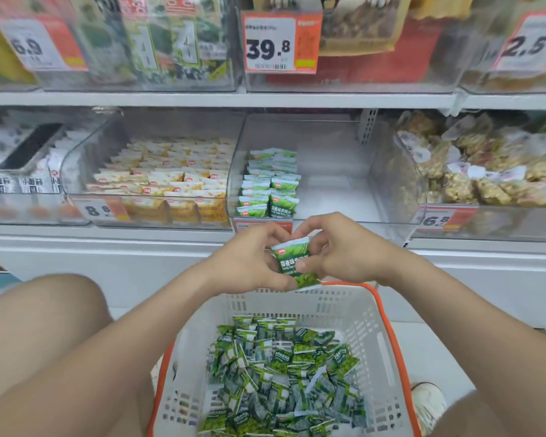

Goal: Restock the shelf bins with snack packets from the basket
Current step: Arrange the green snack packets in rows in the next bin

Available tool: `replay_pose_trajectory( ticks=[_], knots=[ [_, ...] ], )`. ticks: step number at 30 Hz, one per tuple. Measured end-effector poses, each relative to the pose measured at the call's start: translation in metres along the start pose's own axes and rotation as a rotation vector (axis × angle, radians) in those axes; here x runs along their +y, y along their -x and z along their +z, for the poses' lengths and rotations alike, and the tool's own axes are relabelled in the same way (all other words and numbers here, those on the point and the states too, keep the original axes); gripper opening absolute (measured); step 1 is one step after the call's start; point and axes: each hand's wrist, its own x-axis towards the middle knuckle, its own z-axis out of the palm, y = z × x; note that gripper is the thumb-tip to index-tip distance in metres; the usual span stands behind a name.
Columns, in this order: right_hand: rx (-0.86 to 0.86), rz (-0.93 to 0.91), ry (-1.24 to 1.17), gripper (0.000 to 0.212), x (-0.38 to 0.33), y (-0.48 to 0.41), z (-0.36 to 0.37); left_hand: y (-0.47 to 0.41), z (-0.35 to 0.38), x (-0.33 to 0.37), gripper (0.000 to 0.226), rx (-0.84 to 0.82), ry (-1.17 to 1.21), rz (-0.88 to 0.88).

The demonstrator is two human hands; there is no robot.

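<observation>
Above the far rim of the basket (371, 326): both my hands, meeting on one green packet (292, 258)
Left hand (249, 260): fingers curled in against the packet's left edge, gripping it
Right hand (344, 250): fingers curled over the packet's right edge, thumb pressed on its printed front
Position of green packet: upright, label facing me, held between the two hands in front of the shelf edge, not yet in any bin; more green wrapper shows just below it, and I cannot tell how many I hold
Position of basket: white plastic with an orange rim, between my knees, just below my hands
Loose packets (281, 373): same green kind, heaped untidily over the basket floor
Middle bin (334, 171): clear plastic, on the lower shelf straight ahead of my hands
Stacked packets (270, 187): green, in two neat rows filling the left side of the middle bin
Left bin (76, 159): clear, packed with yellow packets (171, 175)
Right bin (405, 171): clear, holding bags of pale brown puffed snacks
Price tag (279, 42): orange and white, reads 39.8, on an upper-shelf bin
Shoe (427, 402): white, on the floor just beside the basket's right side
</observation>
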Motion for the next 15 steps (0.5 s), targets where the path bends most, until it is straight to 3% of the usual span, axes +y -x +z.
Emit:
replay_pose_trajectory(
  ticks=[3,5,9,11,13,15],
  knots=[
    [0.055,-0.047,-0.031,0.028,-0.003,-0.002,0.001,0.002,-0.007,0.011,0.057,0.064,-0.017,0.054],
    [0.13,-0.095,-0.028,0.028,-0.006,-0.006,-0.001,0.002,-0.015,0.017,0.054,0.145,-0.151,0.129],
    [0.379,-0.15,-0.153,0.021,-0.017,-0.021,-0.013,0.0,-0.039,0.02,0.037,0.455,-0.568,0.382],
    [0.557,-0.157,-0.086,0.019,-0.021,-0.03,-0.021,-0.005,-0.05,0.016,0.021,0.602,-0.676,0.441],
    [0.639,-0.129,0.079,0.018,-0.02,-0.042,-0.025,-0.013,-0.057,0.009,0.021,0.689,-0.782,0.35],
    [0.578,-0.065,0.224,0.017,-0.017,-0.058,-0.026,-0.02,-0.057,0.008,0.031,0.657,-0.866,0.182]
  ],
)
